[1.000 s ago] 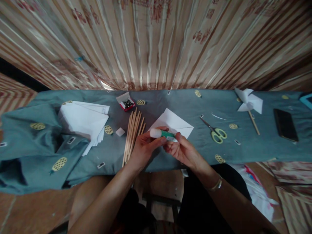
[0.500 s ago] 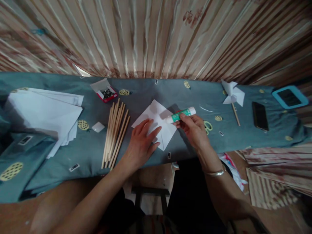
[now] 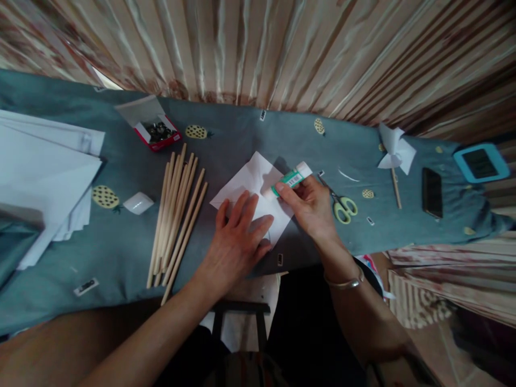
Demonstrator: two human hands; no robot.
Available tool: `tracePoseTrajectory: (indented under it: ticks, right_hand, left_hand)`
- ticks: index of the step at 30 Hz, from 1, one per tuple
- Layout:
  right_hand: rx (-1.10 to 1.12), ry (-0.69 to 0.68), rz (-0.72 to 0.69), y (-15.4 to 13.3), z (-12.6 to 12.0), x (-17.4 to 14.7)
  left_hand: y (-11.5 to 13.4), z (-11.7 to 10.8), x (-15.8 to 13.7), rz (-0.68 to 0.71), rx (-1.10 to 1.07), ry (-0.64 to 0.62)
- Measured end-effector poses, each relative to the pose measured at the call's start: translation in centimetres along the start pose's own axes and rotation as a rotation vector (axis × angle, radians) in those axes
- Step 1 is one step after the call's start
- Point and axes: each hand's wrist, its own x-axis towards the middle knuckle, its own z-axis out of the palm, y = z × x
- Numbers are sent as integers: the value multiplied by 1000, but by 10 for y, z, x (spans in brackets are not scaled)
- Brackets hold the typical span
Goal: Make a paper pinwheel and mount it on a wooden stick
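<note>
A square white sheet of paper point(image 3: 242, 183) lies on the cloth, turned corner-on, with crease or cut lines toward its middle. My left hand point(image 3: 239, 239) rests on it with fingers spread, pressing its left and lower part. Pinched in my right hand point(image 3: 310, 207) is a green and white glue stick point(image 3: 292, 179), tilted so that its tip is at the paper near the centre. Whether the tip touches cannot be made out. Just right of that hand lie scissors point(image 3: 344, 208) with yellow-green handles.
Wooden sticks point(image 3: 173, 215) lie left of the paper, below an open red box point(image 3: 159, 134) of small metal pieces. Further left are a white object point(image 3: 138, 203) and paper sheets point(image 3: 48, 166). A paper pinwheel point(image 3: 397, 150), phone point(image 3: 432, 192) and blue-framed tablet point(image 3: 481, 163) are at right.
My right hand has shifted the glue stick slightly left over the paper and uncovered more of the scissors. My left hand stays on the sheet. The camera view has turned a little.
</note>
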Motion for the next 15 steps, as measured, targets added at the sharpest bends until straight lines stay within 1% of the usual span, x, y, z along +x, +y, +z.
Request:
tracePoseTrajectory:
  ticks: [3,5,12,15]
  right_hand:
    - [-36,45,-19,-4,1,-1]
    - [-74,51,-39,-7,2,-3]
    - [-299,94,-81,-19,2,-7]
    - [-353,99,-112,-21,4,-7]
  left_hand:
    - [1,0,0,-12,-19,-8]
    - [1,0,0,-21,-28,-14]
    - [1,3,-1,-25,-35,-4]
    - [1,4,0,-22,-40,2]
